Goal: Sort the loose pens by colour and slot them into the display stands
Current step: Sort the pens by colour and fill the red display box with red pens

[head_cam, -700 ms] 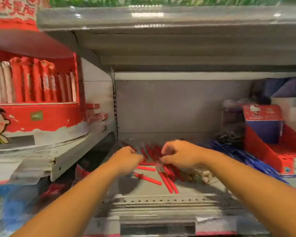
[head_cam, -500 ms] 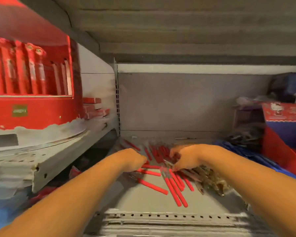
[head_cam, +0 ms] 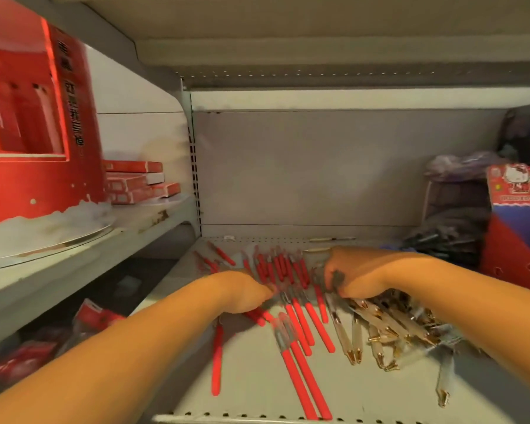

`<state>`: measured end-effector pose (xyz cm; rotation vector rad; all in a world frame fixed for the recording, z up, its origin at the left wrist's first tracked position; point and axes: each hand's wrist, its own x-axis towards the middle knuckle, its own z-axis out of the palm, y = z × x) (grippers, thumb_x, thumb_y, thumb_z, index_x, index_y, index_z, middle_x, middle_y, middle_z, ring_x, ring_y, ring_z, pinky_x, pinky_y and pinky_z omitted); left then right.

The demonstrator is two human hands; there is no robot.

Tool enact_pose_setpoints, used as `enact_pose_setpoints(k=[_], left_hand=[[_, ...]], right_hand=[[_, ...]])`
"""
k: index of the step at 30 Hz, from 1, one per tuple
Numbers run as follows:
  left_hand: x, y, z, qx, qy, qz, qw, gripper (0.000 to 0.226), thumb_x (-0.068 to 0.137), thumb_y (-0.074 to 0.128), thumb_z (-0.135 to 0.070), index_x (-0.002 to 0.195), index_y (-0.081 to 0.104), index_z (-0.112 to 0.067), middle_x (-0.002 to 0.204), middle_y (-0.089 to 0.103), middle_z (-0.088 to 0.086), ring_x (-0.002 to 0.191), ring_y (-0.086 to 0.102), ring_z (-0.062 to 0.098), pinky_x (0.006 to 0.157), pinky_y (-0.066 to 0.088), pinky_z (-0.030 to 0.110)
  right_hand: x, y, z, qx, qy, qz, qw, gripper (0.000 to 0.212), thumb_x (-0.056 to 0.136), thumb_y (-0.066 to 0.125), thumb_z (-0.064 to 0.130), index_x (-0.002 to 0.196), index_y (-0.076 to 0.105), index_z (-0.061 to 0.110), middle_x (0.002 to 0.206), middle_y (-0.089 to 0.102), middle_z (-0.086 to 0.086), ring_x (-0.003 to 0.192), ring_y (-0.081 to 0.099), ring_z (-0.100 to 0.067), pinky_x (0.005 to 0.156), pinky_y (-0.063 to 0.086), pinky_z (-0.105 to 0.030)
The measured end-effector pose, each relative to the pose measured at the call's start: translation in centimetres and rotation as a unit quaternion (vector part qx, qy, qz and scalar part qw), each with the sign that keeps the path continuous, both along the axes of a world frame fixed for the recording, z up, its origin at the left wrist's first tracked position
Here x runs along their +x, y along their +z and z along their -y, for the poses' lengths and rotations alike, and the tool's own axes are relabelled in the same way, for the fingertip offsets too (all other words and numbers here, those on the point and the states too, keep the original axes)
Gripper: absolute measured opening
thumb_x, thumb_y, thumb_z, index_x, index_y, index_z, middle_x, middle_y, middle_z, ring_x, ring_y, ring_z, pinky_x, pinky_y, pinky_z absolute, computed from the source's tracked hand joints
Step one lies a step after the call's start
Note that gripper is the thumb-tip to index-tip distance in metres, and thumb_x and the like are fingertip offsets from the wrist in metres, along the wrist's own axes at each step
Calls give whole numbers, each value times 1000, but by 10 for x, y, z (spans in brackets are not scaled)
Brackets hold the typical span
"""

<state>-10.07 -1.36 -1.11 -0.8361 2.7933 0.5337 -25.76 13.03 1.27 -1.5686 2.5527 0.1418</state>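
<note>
Several loose red pens (head_cam: pixel 300 328) lie scattered over the grey shelf (head_cam: pixel 251 387). A heap of clear pens with gold tips (head_cam: pixel 383 332) lies to their right. My left hand (head_cam: pixel 245 292) is curled down onto the red pens at the middle of the pile, fingers hidden underneath. My right hand (head_cam: pixel 355 276) rests with curled fingers on the pile where the red and clear pens meet, pinching pen ends; the blur hides which ones. A red display stand (head_cam: pixel 28 148) stands on the upper left shelf.
Small red boxes (head_cam: pixel 135 185) are stacked beside the red stand. A red and blue cartoon box (head_cam: pixel 517 215) stands at the right, with dark pens (head_cam: pixel 441 240) and bagged goods behind it. Red packets (head_cam: pixel 95 316) lie below the left shelf. The shelf's front edge is perforated.
The camera has moved closer and lower into the shelf. Both hands stayed on the pen pile, the right one shifting slightly right toward the clear pens.
</note>
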Motion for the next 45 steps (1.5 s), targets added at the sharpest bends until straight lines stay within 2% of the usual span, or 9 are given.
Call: enact_pose_setpoints(k=[4, 7, 11, 16, 24, 29, 33, 39, 45], left_hand=[[-3, -6, 0, -63, 13, 19, 998, 69, 93, 39, -71, 121, 65, -14, 128, 62, 4, 109, 58, 24, 88, 42, 27], [3, -9, 7, -23, -5, -23, 999, 100, 72, 51, -86, 151, 36, -27, 154, 42, -4, 137, 43, 20, 112, 33, 31], [16, 1, 6, 18, -73, 47, 996, 123, 47, 61, -95, 150, 9, -53, 163, 20, -10, 147, 25, 20, 119, 21, 40], [20, -17, 1, -38, -89, 33, 995, 105, 55, 52, -96, 145, 22, -53, 151, 32, -5, 135, 42, 23, 113, 35, 43], [23, -25, 11, -168, -69, -108, 977, 48, 92, 44, -69, 115, 57, -29, 119, 62, -3, 102, 60, 19, 90, 51, 40], [38, -18, -1, -41, -50, 5, 998, 111, 54, 46, -100, 149, 18, -50, 160, 20, -8, 143, 33, 24, 116, 31, 43], [50, -19, -21, -28, -63, 52, 996, 121, 49, 57, -96, 141, -14, -64, 163, -21, -8, 151, -15, 28, 120, 4, 54], [58, -25, -34, -36, -70, 60, 995, 115, 62, 53, -93, 139, -26, -61, 157, -35, -8, 147, -25, 31, 119, -4, 55], [66, -18, -17, -26, -56, 74, 995, 116, 63, 47, -95, 147, -19, -52, 161, -27, -5, 148, -22, 29, 121, 1, 55]], right_hand=[[-7, -6, -4, -26, 14, 14, 999, 27, 93, 59, 21, 118, 65, 30, 100, 61, 12, 83, 56, -3, 66, 44, -14], [-2, -8, -1, -34, 60, 10, 998, 31, 90, 60, 19, 118, 64, 33, 113, 61, 8, 101, 58, -11, 90, 52, -31], [5, -9, 4, -23, 134, 5, 991, 27, 93, 55, 20, 117, 65, 30, 107, 63, 7, 93, 59, -9, 80, 52, -24], [4, -14, 6, -28, 154, -28, 987, 37, 96, 53, 22, 132, 57, 33, 120, 58, 10, 103, 56, -8, 90, 50, -25], [9, -24, 6, -80, 187, 12, 979, 33, 98, 57, 24, 129, 57, 35, 118, 59, 18, 98, 54, 4, 76, 41, -5], [20, -22, 3, -72, 215, 21, 974, 34, 96, 60, 25, 126, 57, 42, 119, 60, 21, 103, 55, 4, 86, 47, -13], [28, -19, -1, -45, 243, 20, 969, 43, 96, 60, 28, 133, 50, 48, 118, 55, 20, 106, 53, -1, 93, 51, -27], [36, -19, 1, -45, 274, 20, 960, 42, 89, 61, 55, 129, 55, 47, 101, 51, 17, 91, 45, 2, 78, 45, -19], [45, -31, 15, -85, 268, 2, 960, 41, 93, 54, 54, 133, 52, 43, 101, 44, 12, 93, 42, -1, 80, 41, -22]])
